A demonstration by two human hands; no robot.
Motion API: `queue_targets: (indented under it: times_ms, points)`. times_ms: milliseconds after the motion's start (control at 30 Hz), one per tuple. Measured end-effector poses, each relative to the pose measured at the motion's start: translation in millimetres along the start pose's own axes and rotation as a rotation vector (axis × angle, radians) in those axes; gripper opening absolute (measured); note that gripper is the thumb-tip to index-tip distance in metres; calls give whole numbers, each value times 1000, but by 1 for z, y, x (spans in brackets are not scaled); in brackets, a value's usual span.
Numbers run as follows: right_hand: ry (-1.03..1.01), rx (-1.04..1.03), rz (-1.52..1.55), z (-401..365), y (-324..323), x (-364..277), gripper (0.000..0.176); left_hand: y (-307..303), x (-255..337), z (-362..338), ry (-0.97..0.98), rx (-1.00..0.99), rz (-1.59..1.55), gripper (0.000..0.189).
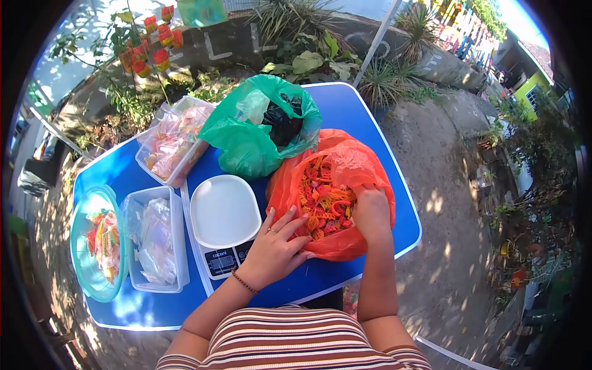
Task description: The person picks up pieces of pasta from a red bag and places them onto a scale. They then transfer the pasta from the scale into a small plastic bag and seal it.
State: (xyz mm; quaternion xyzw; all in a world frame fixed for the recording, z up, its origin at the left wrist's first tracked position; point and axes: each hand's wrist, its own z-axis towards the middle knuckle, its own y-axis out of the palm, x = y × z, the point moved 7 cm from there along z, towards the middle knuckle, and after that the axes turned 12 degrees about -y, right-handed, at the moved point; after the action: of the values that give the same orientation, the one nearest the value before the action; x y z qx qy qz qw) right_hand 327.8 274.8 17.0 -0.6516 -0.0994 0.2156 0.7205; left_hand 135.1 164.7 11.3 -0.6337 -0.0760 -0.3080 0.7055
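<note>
An orange-red plastic bag (364,161) stands wide open on the table, filled with small orange, red and pink lattice-like pieces (324,200). My left hand (276,250) has its fingers spread, and the fingertips rest against the bag's near left side. At the bag's right rim, my right hand (372,213) is closed with its fingers curled around the plastic; some fingertips are hidden. A white square dish (225,209) sits on a digital kitchen scale (223,262), just left of my left hand.
Behind stands a green plastic bag (246,148) with a black bag (285,120) inside. To the left are a clear tub (179,176) of packed snacks, another tub (179,246) of clear plastic bags, and a teal basket (79,246) with filled packets. The blue table (345,111) has white edges.
</note>
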Motion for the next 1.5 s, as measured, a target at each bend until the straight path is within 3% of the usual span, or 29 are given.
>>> queue_targets:
  times_ms: [67,167,267,367,467,567,667,767,867,967,1033,1100,1167,1267,1367,1500]
  points:
    - [24,-3,98,0,10,-2,16,-3,2,-1,-7,-8,-21,35]
    - [-200,228,349,-4,-10,-40,14,-4,1,-4,-10,-16,-25,35]
    - [-359,161,419,-9,-20,-64,16,0,-4,-5,5,-1,14,33]
    - [-125,177,462,9,-27,-46,12,1,-6,-7,11,23,16,30]
    - [240,-224,141,34,4,-18,30,2,-4,-6,-9,25,-14,29]
    - [-7,-108,173,54,39,-10,36,0,0,-6,-33,25,-63,28]
    - [-154,-56,351,48,32,-31,34,-2,0,-9,-37,26,-69,28]
    - [-170,-63,407,34,28,-22,32,-2,-5,-10,-31,28,-30,27]
    - [147,-375,307,21,-13,-36,28,-1,-7,-12,-29,39,-17,25]
    - [52,-114,245,38,15,-17,26,1,-5,-14,-33,43,-19,24]
    - [55,-74,277,57,28,-23,25,0,-5,-13,-34,45,-22,25]
    - [-66,89,367,74,49,-24,24,-1,-4,-13,-34,44,-28,26]
    - [-305,377,508,82,73,-20,22,-2,-4,-14,-43,42,-27,28]
    - [-86,7,203,71,34,-41,20,-3,-4,-16,-50,37,-35,32]
    - [-4,-1,210,56,20,-39,17,-3,-6,-17,-47,36,-41,34]
    - [-11,217,482,23,-11,-39,14,-3,-7,-21,-49,53,-81,35]
